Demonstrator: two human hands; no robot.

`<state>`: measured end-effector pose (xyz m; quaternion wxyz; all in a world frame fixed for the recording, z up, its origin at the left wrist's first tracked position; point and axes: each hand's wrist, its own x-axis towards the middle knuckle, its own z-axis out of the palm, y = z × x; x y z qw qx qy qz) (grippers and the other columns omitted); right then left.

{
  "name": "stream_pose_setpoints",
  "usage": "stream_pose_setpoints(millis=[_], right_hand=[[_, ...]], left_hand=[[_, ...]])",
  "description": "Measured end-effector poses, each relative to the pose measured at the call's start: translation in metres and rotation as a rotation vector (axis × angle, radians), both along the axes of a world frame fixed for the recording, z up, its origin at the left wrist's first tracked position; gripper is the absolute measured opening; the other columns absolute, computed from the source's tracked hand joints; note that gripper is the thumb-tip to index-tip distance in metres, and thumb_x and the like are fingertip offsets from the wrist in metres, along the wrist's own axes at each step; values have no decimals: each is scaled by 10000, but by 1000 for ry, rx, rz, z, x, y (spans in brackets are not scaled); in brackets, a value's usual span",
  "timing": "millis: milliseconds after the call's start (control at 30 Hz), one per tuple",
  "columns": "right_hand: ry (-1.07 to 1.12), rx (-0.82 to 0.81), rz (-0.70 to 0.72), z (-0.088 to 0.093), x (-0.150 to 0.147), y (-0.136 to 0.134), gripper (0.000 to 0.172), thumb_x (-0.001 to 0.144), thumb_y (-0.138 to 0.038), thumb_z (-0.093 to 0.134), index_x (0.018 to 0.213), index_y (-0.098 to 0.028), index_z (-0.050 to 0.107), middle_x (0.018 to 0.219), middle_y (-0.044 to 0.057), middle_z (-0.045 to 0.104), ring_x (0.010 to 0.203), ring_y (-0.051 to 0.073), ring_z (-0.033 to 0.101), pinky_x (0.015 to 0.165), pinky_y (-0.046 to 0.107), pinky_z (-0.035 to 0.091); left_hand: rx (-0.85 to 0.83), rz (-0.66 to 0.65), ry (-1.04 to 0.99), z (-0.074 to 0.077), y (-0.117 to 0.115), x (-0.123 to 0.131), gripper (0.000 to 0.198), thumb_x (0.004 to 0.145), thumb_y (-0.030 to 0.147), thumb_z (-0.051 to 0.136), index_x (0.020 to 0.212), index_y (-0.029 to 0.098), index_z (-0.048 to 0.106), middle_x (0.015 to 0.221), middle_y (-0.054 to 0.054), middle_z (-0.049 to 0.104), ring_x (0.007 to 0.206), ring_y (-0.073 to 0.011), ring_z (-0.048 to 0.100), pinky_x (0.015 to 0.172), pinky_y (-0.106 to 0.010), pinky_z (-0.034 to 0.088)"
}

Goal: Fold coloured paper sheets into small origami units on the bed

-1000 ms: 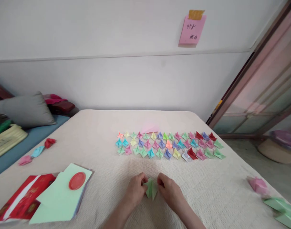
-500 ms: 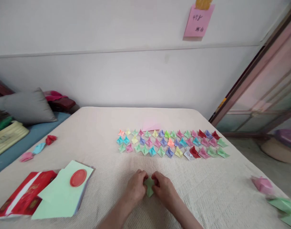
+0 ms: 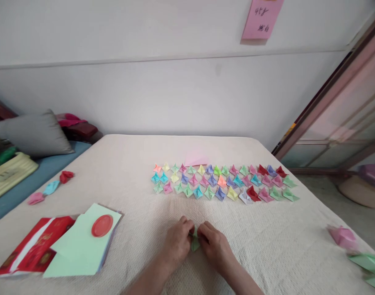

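Observation:
A small piece of folded green paper (image 3: 195, 244) is pinched between my two hands, low in the middle of the view. My left hand (image 3: 179, 237) has its fingers closed on the paper's left side. On the other side my right hand (image 3: 214, 244) grips the paper's right edge with thumb and bent fingers. Much of the paper is hidden behind the fingers. Beyond my hands stand several small folded paper boats (image 3: 209, 191) of many colours, set out in three rows. Behind them lies a sheet of pink paper (image 3: 196, 159).
At left, a stack of green paper (image 3: 80, 250) carries a red round lid (image 3: 102, 225), beside a red packet (image 3: 37, 246). Folded pink (image 3: 36, 198), blue (image 3: 51, 187) and red pieces (image 3: 66, 177) lie farther left. A pink folded piece (image 3: 343, 237) and green folded paper (image 3: 370, 266) lie near the right edge.
My fingers have closed further over the green paper, so less of it shows and it looks narrower. The view has shifted slightly. The boats stay in their rows.

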<state>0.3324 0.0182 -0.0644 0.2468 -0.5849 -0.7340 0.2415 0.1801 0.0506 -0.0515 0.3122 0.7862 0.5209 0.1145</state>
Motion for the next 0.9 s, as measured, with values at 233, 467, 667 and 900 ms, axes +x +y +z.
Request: stream_pose_setpoints(millis=[233,467,667,900], right_hand=[[-29,19,63,-1,4,-7,225,785,-50,413,712,-197,567,740,10,539,634,132,538,576,220,345],[-1,32,134,0,9,-10,228,836,-80,423,727,-203,580,754,6,532,638,123,540,581,215,359],[27,46,145,-7,10,-9,217,826,-69,433,712,-200,564,756,8,532,647,127,534,587,221,361],[49,3,121,-3,13,-10,207,774,-34,435,750,-203,553,773,6,551,681,128,555,619,217,389]], left_hand=[[4,-87,21,10,-11,-9,238,728,31,430,760,219,574,855,-2,546,770,-158,541,656,-260,332],[-19,-97,44,8,-10,-13,225,700,71,461,820,228,569,887,3,551,767,-157,551,627,-257,342],[-20,-92,64,9,-11,-10,339,666,143,539,989,246,546,992,-4,540,771,-156,560,638,-255,385],[18,-126,95,12,-18,-5,188,712,132,523,870,230,552,961,-8,536,874,-183,539,734,-281,399]])
